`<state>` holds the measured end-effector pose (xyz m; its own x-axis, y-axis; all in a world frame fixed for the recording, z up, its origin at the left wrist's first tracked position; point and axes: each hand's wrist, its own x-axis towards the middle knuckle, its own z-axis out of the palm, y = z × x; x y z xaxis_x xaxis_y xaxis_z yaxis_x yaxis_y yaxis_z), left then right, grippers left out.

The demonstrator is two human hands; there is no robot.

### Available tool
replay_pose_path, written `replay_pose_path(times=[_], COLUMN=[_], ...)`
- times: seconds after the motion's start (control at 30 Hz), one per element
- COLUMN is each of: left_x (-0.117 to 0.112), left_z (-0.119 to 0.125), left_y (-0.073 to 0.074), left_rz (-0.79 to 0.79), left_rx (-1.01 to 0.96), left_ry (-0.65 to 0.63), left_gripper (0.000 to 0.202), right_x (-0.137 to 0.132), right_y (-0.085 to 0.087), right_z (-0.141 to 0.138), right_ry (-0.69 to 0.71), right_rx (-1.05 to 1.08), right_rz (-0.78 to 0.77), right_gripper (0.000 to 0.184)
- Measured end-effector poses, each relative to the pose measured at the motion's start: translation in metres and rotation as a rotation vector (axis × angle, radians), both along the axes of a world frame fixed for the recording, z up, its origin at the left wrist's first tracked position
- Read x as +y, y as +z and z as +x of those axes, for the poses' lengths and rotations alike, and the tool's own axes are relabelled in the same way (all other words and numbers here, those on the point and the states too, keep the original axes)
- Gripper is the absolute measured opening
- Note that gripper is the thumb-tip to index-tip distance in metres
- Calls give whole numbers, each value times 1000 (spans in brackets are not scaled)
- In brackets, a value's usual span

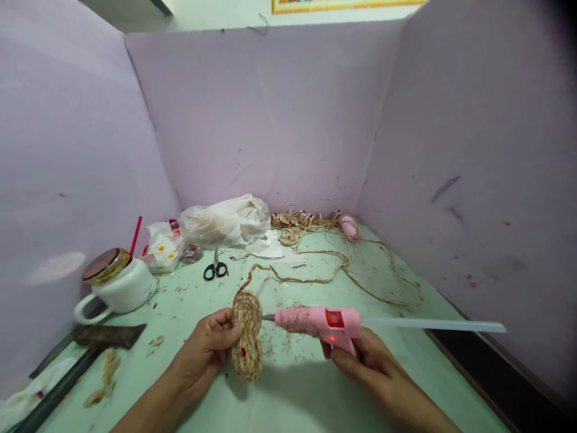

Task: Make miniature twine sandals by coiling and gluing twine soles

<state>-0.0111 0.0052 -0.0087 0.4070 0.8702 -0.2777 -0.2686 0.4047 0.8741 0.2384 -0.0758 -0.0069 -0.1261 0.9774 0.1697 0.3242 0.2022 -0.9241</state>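
Observation:
Between the thumb and fingers of my left hand (205, 349) is an oblong coil of braided straw cord (247, 355), shaped like a small shoe sole, with a red spot low on it. My right hand (372, 373) grips the handle of a pink hot glue gun (311, 320), its red light lit. The gun's metal nozzle (268, 317) points left and meets or nearly meets the coil's right edge. A long clear glue stick (433, 324) juts from the gun's back. From the coil's top, loose braided cord (293, 279) trails away over the table.
Black-handled scissors (215, 269) lie ahead. At left stand a white mug (124, 290) with a lidded jar top, and a hammer (97, 346). A plastic bag (228, 221), finished-looking straw pieces (302, 219) and a pink roll (349, 227) sit along the back. Partition walls (270, 120) enclose the table.

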Motion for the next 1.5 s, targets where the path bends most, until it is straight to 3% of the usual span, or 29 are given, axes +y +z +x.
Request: replay_pose_path(times=[0.17, 0.47, 0.93, 1.5], left_x=[0, 1, 2, 2], left_z=[0, -1, -2, -3], left_y=[0, -2, -3, -3], left_rz=[1, -1, -22, -31], left_rx=[-3, -7, -22, -26], left_ry=[-3, -2, 17, 9], left_gripper=[32, 30, 35, 34], right_x=[-2, -1, 0, -1], right_y=[7, 17, -2, -9], right_z=[-2, -5, -2, 1], right_ry=[-4, 156, 108, 42], right_rx=[-14, 26, 12, -50], right_rz=[-47, -31, -33, -113], right_gripper=[26, 33, 34, 33])
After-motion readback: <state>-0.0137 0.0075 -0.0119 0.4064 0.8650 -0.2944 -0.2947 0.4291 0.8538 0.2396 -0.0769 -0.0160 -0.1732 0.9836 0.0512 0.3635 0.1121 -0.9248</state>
